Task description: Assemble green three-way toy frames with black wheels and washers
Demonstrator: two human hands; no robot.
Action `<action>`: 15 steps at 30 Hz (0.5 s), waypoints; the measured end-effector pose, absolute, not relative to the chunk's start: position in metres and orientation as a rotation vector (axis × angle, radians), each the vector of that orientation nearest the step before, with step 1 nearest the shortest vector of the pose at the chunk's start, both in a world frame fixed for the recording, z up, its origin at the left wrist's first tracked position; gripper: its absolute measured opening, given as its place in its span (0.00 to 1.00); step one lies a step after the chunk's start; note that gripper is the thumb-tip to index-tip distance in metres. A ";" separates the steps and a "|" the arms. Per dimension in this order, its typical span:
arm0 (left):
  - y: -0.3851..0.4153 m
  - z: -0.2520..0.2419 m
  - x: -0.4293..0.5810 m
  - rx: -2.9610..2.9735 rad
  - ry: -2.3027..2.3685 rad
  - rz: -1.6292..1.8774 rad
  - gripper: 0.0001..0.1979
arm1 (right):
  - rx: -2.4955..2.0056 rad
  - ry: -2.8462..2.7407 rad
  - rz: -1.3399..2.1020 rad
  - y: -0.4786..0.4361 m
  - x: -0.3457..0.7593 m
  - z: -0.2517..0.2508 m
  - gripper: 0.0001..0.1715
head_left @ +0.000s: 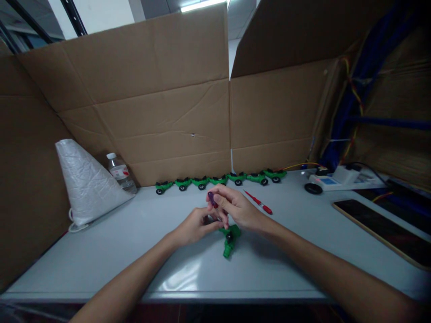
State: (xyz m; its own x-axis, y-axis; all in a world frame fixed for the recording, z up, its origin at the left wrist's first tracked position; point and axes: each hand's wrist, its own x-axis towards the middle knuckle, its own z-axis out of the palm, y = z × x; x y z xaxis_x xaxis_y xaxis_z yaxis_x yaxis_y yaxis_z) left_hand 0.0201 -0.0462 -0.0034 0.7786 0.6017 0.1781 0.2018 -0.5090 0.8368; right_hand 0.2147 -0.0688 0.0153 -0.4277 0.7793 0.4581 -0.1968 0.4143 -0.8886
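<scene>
Head view: seven green toy vehicles (201, 183) stand lined up; ours (229, 244) looks unfinished, left hand (197, 225) pinching it, right hand (235, 207) pinching a purple-handled screwdriver (212, 199)!

A forked green toy part (230, 242), dark at its centre, points one end toward the viewer; beyond it slants a purple-handled tool (212, 198), possibly a screwdriver, partly hidden.

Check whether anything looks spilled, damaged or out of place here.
Nothing looks spilled around the nearest green plastic toy. However, the brown cardboard wall gapes at its central seam, widening upward, so it looks poorly joined.
</scene>
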 end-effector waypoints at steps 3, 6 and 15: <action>-0.045 -0.006 0.019 2.081 0.619 0.571 0.16 | -0.560 -1.681 1.160 -0.071 0.215 0.015 0.16; -0.043 -0.008 0.018 2.092 0.631 0.573 0.16 | -0.619 -1.717 1.086 -0.072 0.214 0.015 0.17; -0.041 -0.012 0.018 2.130 0.639 0.597 0.16 | -0.722 -1.788 0.838 -0.076 0.213 0.019 0.09</action>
State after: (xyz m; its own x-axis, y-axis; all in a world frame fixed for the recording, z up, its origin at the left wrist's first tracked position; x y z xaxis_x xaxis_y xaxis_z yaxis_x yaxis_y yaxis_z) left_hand 0.0176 -0.0408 -0.0116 0.7592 0.6212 0.1940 0.2354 -0.5400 0.8081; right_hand 0.2135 -0.0763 0.0193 -0.3298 0.7837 0.5264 0.0967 0.5827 -0.8069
